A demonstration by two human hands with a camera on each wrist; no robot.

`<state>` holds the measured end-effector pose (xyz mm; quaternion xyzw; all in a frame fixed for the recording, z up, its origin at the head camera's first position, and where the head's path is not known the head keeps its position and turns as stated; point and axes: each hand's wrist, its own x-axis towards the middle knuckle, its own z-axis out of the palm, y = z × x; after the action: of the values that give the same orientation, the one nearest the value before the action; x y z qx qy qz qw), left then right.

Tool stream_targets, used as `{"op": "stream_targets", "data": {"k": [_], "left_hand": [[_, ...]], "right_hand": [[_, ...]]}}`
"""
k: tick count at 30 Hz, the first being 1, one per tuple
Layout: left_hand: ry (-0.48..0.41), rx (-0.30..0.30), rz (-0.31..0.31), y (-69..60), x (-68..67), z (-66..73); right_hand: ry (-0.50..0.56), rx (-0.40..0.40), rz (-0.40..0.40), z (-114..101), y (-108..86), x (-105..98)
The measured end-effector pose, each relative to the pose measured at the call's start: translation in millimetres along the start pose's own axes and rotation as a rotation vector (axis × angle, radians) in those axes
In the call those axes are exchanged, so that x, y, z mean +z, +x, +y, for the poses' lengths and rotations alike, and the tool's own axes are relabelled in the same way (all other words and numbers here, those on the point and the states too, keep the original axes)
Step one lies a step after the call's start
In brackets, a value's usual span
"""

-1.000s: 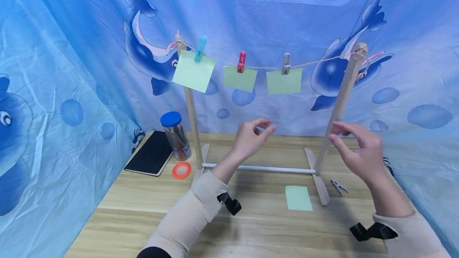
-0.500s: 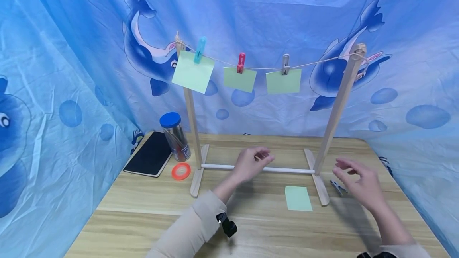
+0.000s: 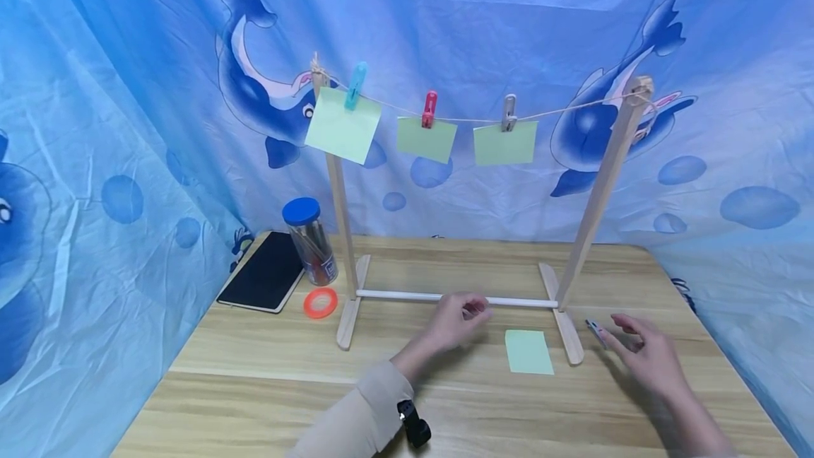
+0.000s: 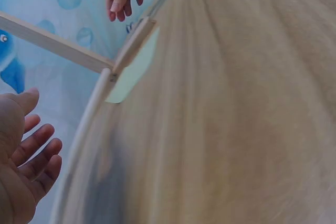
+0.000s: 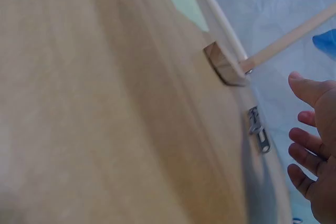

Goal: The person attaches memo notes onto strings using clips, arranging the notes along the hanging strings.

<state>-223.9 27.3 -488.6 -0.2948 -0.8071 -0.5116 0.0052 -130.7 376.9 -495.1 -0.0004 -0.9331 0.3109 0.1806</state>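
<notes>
In the head view my right hand (image 3: 650, 353) hovers by a grey clothespin (image 3: 596, 331) that lies on the table right of the wooden stand. The right wrist view shows a gap between its relaxed fingers and the clothespin (image 5: 258, 129). My left hand (image 3: 454, 320), loosely bent and holding nothing, is above the table near the white crossbar (image 3: 400, 295). To its right a pale green paper square (image 3: 529, 352) lies flat. Three more green squares hang from the string, under a turquoise clothespin (image 3: 356, 85), a red clothespin (image 3: 429, 109) and a grey clothespin (image 3: 509, 113).
The stand's right post (image 3: 600, 196) and foot (image 3: 569, 334) stand between the loose paper and the clothespin. At the left are a blue-lidded jar (image 3: 311, 242), an orange tape ring (image 3: 320, 302) and a black notebook (image 3: 267, 271). A blue dolphin-print curtain (image 3: 445, 34) closes the back.
Both hands have come down from in front of the stand toward the table. The right hand has reached the loose clothespin's side; the left has dropped to crossbar height in the head view.
</notes>
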Motion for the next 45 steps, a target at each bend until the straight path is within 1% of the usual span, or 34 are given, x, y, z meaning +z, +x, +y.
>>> {"op": "stream_targets", "data": {"k": [4,9,12,15,18,20,22,24,26,28,32,36,38,41,45], "left_hand": [[0.029,-0.006,-0.008,-2.8,11.3,-7.9],[0.054,-0.028,-0.039,-3.7,23.4,-13.7],[0.083,-0.02,-0.053,-4.1,29.4,-15.7],[0.126,0.009,-0.054,-3.7,34.1,-17.2],[0.177,0.034,-0.066,-2.2,36.2,-15.5],[0.224,0.039,-0.095,-1.8,37.2,-13.3],[0.29,0.046,-0.12,-1.7,38.9,-12.2],[0.351,0.046,-0.138,-2.4,40.5,-11.4],[0.394,0.038,-0.141,-2.8,42.3,-11.0],[0.423,0.02,-0.135,-3.0,43.8,-10.1],[0.454,-0.016,-0.117,-3.4,46.8,-8.7],[0.463,-0.017,-0.086,-3.5,48.9,-8.1],[0.467,-0.005,-0.069,-3.4,49.4,-8.1],[0.467,0.01,-0.047,-3.6,50.2,-7.9],[0.455,-0.009,-0.03,-4.1,52.7,-7.2]], "right_hand": [[-0.009,0.022,-0.042,9,-4.9,5],[0.005,0.114,-0.139,15,-8.7,7],[0.016,0.141,-0.16,18,-9.1,8],[-0.008,0.118,-0.139,20,-9.0,10],[-0.054,0.07,-0.085,21,-8.1,12],[-0.076,0.038,-0.048,22,-7.6,13],[-0.099,0.015,-0.014,22,-7.8,14],[-0.106,0.005,0.004,23,-7.8,15],[-0.103,-0.004,0.012,23,-7.4,15],[-0.096,0.001,0.006,23,-7.1,15],[-0.086,0.023,-0.022,21,-6.8,14],[-0.078,0.068,-0.062,18,-6.3,13],[-0.078,0.094,-0.074,16,-5.8,13],[-0.1,0.101,-0.067,14,-4.4,14],[-0.131,0.069,-0.026,15,-3.8,16]]}}
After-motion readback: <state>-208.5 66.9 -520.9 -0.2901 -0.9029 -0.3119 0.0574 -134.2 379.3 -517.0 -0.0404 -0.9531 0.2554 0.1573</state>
